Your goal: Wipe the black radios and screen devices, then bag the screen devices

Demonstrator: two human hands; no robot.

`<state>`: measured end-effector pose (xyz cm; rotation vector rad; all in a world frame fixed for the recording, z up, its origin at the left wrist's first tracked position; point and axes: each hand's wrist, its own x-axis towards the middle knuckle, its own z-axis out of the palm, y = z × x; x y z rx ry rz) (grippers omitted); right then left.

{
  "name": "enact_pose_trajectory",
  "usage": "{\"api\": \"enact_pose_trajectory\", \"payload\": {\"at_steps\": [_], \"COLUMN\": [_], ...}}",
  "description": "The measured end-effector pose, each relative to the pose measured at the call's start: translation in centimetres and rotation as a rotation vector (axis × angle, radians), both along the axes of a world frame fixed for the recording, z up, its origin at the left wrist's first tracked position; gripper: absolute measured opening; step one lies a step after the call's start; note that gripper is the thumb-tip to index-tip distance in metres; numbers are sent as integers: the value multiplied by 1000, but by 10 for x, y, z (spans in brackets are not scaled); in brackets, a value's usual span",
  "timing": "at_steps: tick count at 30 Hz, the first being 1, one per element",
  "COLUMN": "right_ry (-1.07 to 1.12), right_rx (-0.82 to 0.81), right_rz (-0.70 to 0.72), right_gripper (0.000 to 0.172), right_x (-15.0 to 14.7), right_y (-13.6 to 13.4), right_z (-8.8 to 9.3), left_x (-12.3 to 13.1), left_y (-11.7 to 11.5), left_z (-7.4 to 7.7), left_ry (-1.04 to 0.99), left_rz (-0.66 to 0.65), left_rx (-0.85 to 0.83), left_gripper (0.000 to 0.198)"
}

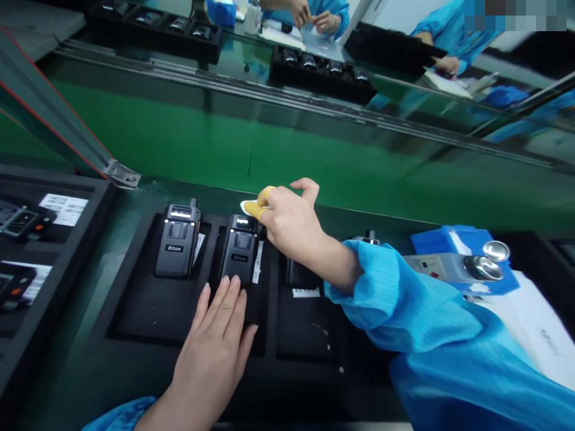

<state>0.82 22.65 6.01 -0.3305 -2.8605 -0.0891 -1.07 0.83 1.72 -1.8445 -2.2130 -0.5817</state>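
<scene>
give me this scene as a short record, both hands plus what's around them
left hand: flat, fingertips on the lower end of a black rectangular handheld device labelled Riton
right hand: wears yellow finger covers, pinches a small white pad at that device's top edge; contact unclear
holder: black recessed tray
neighbours: matching device on the left, another partly hidden by the right arm
far right: blue plastic box
</scene>
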Motion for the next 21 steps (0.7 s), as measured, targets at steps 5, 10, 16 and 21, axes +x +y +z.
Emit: {"api": "enact_pose_trajectory", "payload": {"at_steps": [5, 10, 16, 21], "right_ry": [-31, 21, -2, 81], "right_rx": [-51, 37, 196, 213], "right_rz": [219, 218, 161, 2], "right_gripper": [34, 42, 35, 38], "right_x": [-2, 7, 39, 45], "right_y": [-8, -10, -4, 1], "right_z": [-3, -9, -8, -2], "left_x": [-1, 0, 0, 0], "left_y": [0, 0, -1, -1], "left_z": [1, 2, 0, -1], "left_ry": [-25, -31, -11, -5], "left_rz": [-4, 2, 7, -7], "left_rx": [-6, -13, -37, 0], "left_gripper": [31, 31, 32, 32]}}
